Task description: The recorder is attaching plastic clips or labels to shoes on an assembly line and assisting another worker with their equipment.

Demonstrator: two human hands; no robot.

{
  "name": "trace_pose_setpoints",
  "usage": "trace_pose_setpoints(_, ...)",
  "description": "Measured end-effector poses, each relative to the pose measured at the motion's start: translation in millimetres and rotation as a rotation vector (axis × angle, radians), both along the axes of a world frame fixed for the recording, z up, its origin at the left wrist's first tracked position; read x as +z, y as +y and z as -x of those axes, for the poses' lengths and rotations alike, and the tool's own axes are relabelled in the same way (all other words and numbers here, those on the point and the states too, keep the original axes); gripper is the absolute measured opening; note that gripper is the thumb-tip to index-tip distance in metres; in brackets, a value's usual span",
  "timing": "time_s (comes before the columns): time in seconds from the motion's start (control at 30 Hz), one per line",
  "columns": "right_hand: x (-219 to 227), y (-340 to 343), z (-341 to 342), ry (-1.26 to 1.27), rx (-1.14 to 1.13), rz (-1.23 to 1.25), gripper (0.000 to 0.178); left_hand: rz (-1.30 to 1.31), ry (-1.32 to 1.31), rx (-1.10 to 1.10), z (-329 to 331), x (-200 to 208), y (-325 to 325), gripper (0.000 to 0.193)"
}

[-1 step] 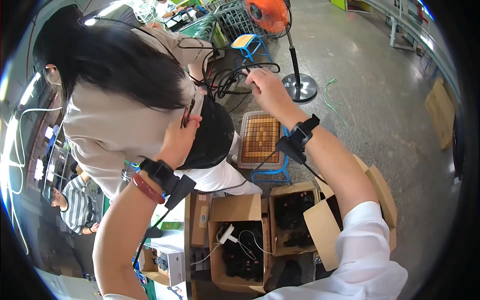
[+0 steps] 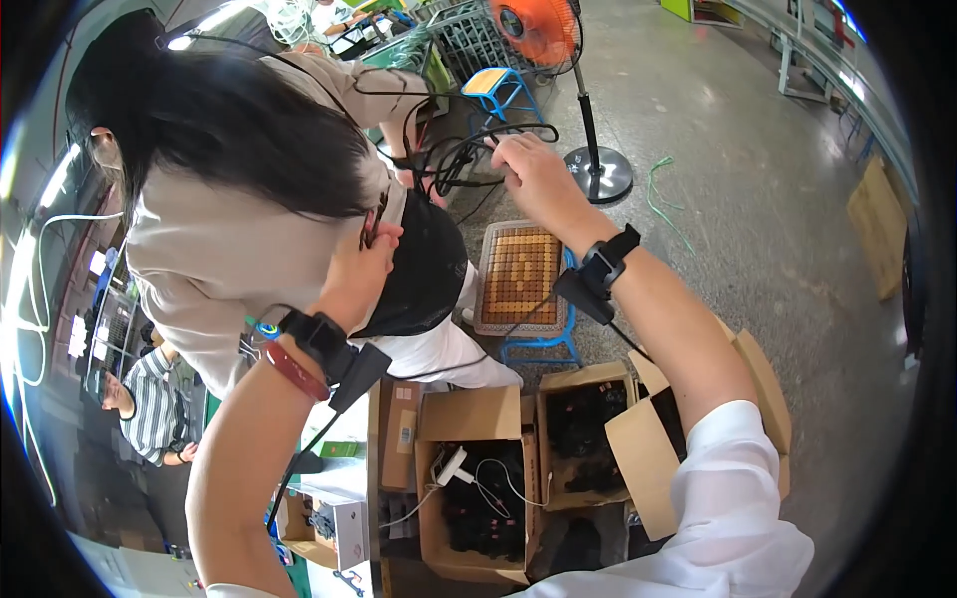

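Observation:
My right hand [image 2: 538,174] is stretched forward, its fingers pinched on a black cable [image 2: 469,159] that hangs in loose loops to its left. My left hand [image 2: 361,269] is raised behind a co-worker's back, closed around a thin dark piece that looks like a cable end [image 2: 371,229]; its exact kind is too small to make out. The co-worker [image 2: 239,219], in a beige top, stands close on the left, one forearm beside the cable loops. Each of my wrists carries a black strapped device with a lead.
Open cardboard boxes of black items [image 2: 478,518] stand below my arms, one with a white cable on top. Ahead are a stool with a beaded mat [image 2: 518,279], a small blue stool [image 2: 498,90] and an orange fan [image 2: 533,30]. A white-topped table [image 2: 344,424] lies lower left.
The co-worker's forearm near the cable loops has shifted slightly, and a dark wristband shows on it. My hands hold almost the same place.

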State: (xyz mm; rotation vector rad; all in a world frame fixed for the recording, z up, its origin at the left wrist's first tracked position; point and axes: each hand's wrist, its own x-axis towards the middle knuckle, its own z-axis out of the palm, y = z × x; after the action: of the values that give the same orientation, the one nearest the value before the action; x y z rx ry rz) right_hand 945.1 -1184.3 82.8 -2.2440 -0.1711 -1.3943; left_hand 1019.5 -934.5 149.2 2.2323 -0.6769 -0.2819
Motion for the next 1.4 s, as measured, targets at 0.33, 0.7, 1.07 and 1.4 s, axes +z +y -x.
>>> trace_pose_setpoints(0.33, -3.2, -7.5, 32.6, 0.283, 0.032, 0.631, 0.01, 0.087, 0.125, 0.043, -70.0, -0.4, -40.6, 0.026)
trace_pose_setpoints(0.7, -26.1, 12.6, 48.9, 0.326, 0.012, 0.924, 0.004, 0.066, -0.013, -0.208, -83.4, -23.3, -104.7, 0.038)
trace_pose_setpoints(1.07, -34.6, 18.5, 70.0, 0.296, -0.023, 0.911, 0.009, 0.229, -0.407, 0.025, -117.8, -39.7, -124.9, 0.031)
trace_pose_setpoints(1.4, -47.4, 26.5, 62.1, 0.273, 0.054, 0.737, 0.01, 0.245, 0.16, 0.019, -182.9, -48.0, -138.8, 0.031)
